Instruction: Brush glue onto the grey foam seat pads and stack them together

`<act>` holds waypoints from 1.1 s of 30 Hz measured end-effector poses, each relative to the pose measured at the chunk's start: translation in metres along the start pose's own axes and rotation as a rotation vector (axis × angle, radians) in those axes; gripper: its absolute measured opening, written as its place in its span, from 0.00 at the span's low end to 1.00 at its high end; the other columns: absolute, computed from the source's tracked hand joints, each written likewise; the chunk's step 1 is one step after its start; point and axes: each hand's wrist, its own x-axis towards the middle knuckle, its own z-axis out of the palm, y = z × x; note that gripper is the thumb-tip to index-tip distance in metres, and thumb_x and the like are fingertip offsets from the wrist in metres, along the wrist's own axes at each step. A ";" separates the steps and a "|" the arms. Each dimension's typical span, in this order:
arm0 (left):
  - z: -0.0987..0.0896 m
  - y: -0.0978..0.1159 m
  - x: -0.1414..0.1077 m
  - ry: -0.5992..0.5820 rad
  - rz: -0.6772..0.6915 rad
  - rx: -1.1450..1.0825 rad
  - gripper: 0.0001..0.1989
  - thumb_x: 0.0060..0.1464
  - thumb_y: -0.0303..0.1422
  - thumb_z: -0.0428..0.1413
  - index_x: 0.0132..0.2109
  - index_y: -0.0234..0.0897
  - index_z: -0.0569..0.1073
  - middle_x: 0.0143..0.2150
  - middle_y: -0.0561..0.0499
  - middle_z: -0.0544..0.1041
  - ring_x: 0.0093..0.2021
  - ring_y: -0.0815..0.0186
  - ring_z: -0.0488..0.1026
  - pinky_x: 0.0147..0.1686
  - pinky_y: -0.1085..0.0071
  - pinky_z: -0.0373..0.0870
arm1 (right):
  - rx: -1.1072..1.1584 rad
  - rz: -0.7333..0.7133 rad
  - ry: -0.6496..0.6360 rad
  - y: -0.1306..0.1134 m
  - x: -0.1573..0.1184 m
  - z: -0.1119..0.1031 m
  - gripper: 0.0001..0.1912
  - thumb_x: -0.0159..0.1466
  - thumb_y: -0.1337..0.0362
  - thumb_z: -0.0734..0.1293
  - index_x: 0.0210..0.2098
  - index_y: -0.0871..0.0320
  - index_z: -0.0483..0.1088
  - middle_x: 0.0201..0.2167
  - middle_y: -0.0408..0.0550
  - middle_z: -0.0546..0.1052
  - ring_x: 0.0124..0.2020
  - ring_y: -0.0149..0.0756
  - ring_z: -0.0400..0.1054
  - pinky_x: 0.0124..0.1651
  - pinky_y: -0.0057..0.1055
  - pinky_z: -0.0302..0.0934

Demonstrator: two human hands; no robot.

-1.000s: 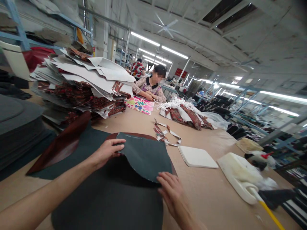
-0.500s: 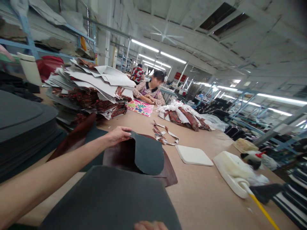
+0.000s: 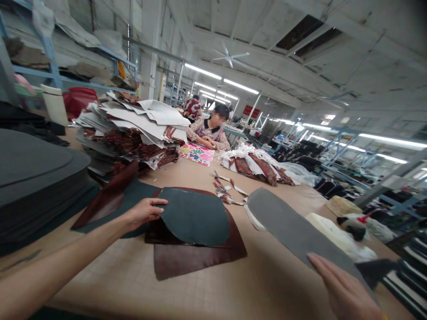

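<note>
My left hand [image 3: 148,210] pinches the left edge of a dark green rounded piece [image 3: 196,218], whose front edge lifts a little. Beneath it lie dark red-brown glossy pieces [image 3: 200,260] on the brown table [image 3: 133,271]. At the right, my right hand [image 3: 336,278] grips the near edge of a grey flat panel [image 3: 287,218], its thumb side hidden. That panel is tilted and partly covers a white pad [image 3: 254,218]. Left of my left hand, more green and red-brown sheets [image 3: 110,200] lie folded over.
Thick grey panels are stacked [image 3: 36,178] at the left. Behind stands a tall pile of white and patterned sheets [image 3: 140,120]. A person [image 3: 210,129] sits across the table beside a floral piece [image 3: 196,153]. Patterned bundles [image 3: 256,164] and a white container [image 3: 330,226] are at the right.
The grey panel has moved from the front centre to the right, in my right hand. My left hand has shifted left and down, and the green piece now lies flatter.
</note>
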 end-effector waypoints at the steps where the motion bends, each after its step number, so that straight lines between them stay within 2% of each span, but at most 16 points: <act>1: -0.002 -0.001 0.000 0.001 -0.008 -0.021 0.18 0.35 0.23 0.64 0.39 0.31 0.75 0.30 0.49 0.76 0.29 0.70 0.72 0.27 0.79 0.67 | -0.025 -0.030 -0.030 0.007 -0.004 0.018 0.16 0.54 0.61 0.59 0.40 0.48 0.73 0.37 0.49 0.77 0.38 0.46 0.72 0.40 0.42 0.66; 3: -0.001 0.001 0.001 0.009 -0.020 -0.073 0.16 0.36 0.21 0.63 0.38 0.30 0.75 0.31 0.48 0.76 0.29 0.71 0.72 0.28 0.80 0.68 | -0.190 -0.146 -0.032 0.005 -0.011 0.054 0.17 0.56 0.60 0.59 0.42 0.53 0.71 0.37 0.52 0.77 0.37 0.50 0.72 0.34 0.44 0.66; 5: 0.006 0.006 0.005 0.023 -0.013 -0.131 0.13 0.39 0.19 0.61 0.36 0.30 0.75 0.30 0.48 0.76 0.28 0.72 0.72 0.29 0.80 0.69 | -0.205 -0.250 -0.055 -0.024 -0.010 0.086 0.21 0.58 0.60 0.61 0.51 0.57 0.64 0.45 0.56 0.74 0.45 0.50 0.69 0.41 0.45 0.65; 6: 0.012 0.010 0.008 0.031 0.001 -0.161 0.11 0.40 0.18 0.60 0.35 0.31 0.75 0.30 0.48 0.76 0.27 0.73 0.71 0.29 0.81 0.69 | -0.154 -0.302 -0.055 -0.048 -0.005 0.100 0.24 0.59 0.59 0.61 0.54 0.58 0.59 0.47 0.57 0.73 0.48 0.50 0.67 0.45 0.45 0.63; 7: 0.018 0.014 0.012 0.037 0.021 -0.188 0.10 0.42 0.17 0.58 0.34 0.31 0.75 0.30 0.49 0.76 0.27 0.73 0.71 0.29 0.81 0.70 | -0.100 -0.287 -0.060 -0.077 0.002 0.113 0.27 0.60 0.60 0.61 0.58 0.59 0.54 0.51 0.58 0.69 0.52 0.49 0.63 0.49 0.45 0.61; 10: 0.038 0.028 0.022 0.044 0.091 -0.238 0.08 0.45 0.17 0.57 0.32 0.31 0.75 0.31 0.48 0.75 0.29 0.72 0.72 0.31 0.81 0.71 | 0.070 -0.333 -0.112 -0.162 0.032 0.147 0.36 0.59 0.61 0.61 0.62 0.63 0.42 0.59 0.60 0.60 0.61 0.50 0.51 0.54 0.48 0.55; 12: 0.046 0.036 0.028 0.041 0.124 -0.241 0.07 0.45 0.17 0.57 0.32 0.31 0.75 0.31 0.47 0.76 0.30 0.71 0.72 0.31 0.79 0.72 | 0.115 -0.325 -0.157 -0.195 0.055 0.168 0.35 0.57 0.66 0.61 0.61 0.66 0.46 0.59 0.61 0.59 0.61 0.52 0.50 0.55 0.51 0.51; 13: 0.048 0.040 0.031 0.040 0.136 -0.237 0.07 0.45 0.18 0.58 0.32 0.30 0.75 0.32 0.46 0.76 0.30 0.70 0.73 0.31 0.79 0.72 | 0.126 -0.310 -0.174 -0.201 0.066 0.177 0.30 0.57 0.70 0.59 0.59 0.65 0.53 0.56 0.59 0.64 0.58 0.51 0.54 0.56 0.51 0.50; 15: 0.044 0.043 0.034 0.043 0.153 -0.222 0.07 0.45 0.18 0.58 0.34 0.31 0.75 0.33 0.46 0.76 0.31 0.70 0.73 0.32 0.79 0.72 | 0.134 -0.276 -0.194 -0.196 0.085 0.190 0.23 0.55 0.77 0.55 0.50 0.62 0.64 0.46 0.56 0.73 0.49 0.45 0.65 0.56 0.50 0.49; 17: 0.034 0.040 0.036 0.057 0.155 -0.197 0.09 0.44 0.19 0.58 0.35 0.31 0.75 0.34 0.47 0.76 0.32 0.71 0.73 0.33 0.79 0.71 | 0.138 -0.261 -0.199 -0.180 0.099 0.197 0.22 0.57 0.79 0.52 0.44 0.61 0.68 0.40 0.53 0.76 0.44 0.41 0.68 0.55 0.49 0.49; 21: 0.003 0.016 0.039 0.100 0.110 -0.079 0.12 0.40 0.21 0.59 0.36 0.31 0.75 0.32 0.49 0.76 0.30 0.72 0.71 0.31 0.80 0.69 | 0.161 -0.319 -0.263 -0.160 0.106 0.197 0.19 0.61 0.76 0.53 0.45 0.59 0.69 0.43 0.52 0.75 0.45 0.39 0.66 0.55 0.44 0.52; 24: -0.017 -0.005 0.038 0.106 0.071 0.082 0.15 0.38 0.26 0.61 0.38 0.30 0.75 0.30 0.49 0.74 0.29 0.69 0.71 0.28 0.77 0.68 | 0.178 -0.378 -0.366 -0.165 0.096 0.194 0.17 0.60 0.76 0.56 0.41 0.55 0.71 0.41 0.47 0.75 0.42 0.36 0.67 0.49 0.37 0.58; 27: -0.030 -0.018 0.032 0.086 0.072 0.258 0.20 0.36 0.35 0.63 0.40 0.31 0.75 0.32 0.48 0.74 0.31 0.62 0.71 0.31 0.70 0.68 | 0.168 -0.374 -0.427 -0.173 0.083 0.187 0.15 0.59 0.73 0.60 0.43 0.55 0.70 0.46 0.48 0.73 0.47 0.41 0.65 0.49 0.38 0.59; 29: -0.034 -0.022 0.024 0.111 0.168 0.451 0.23 0.35 0.41 0.64 0.41 0.34 0.76 0.39 0.44 0.73 0.39 0.54 0.71 0.39 0.63 0.68 | 0.156 -0.372 -0.490 -0.177 0.078 0.179 0.17 0.59 0.66 0.63 0.48 0.56 0.67 0.52 0.50 0.69 0.53 0.45 0.61 0.52 0.42 0.57; 31: -0.032 -0.025 0.012 0.151 0.389 0.826 0.26 0.36 0.43 0.63 0.45 0.37 0.75 0.51 0.41 0.68 0.51 0.45 0.63 0.50 0.54 0.60 | 0.139 -0.404 -0.562 -0.179 0.076 0.172 0.25 0.58 0.59 0.67 0.53 0.57 0.63 0.56 0.52 0.65 0.57 0.47 0.57 0.55 0.45 0.56; 33: -0.025 -0.027 -0.001 0.114 0.644 1.243 0.29 0.40 0.43 0.62 0.51 0.41 0.70 0.62 0.43 0.56 0.60 0.43 0.52 0.56 0.50 0.51 | 0.098 -0.462 -0.608 -0.180 0.075 0.167 0.29 0.56 0.57 0.68 0.55 0.59 0.61 0.56 0.54 0.64 0.58 0.48 0.55 0.55 0.45 0.56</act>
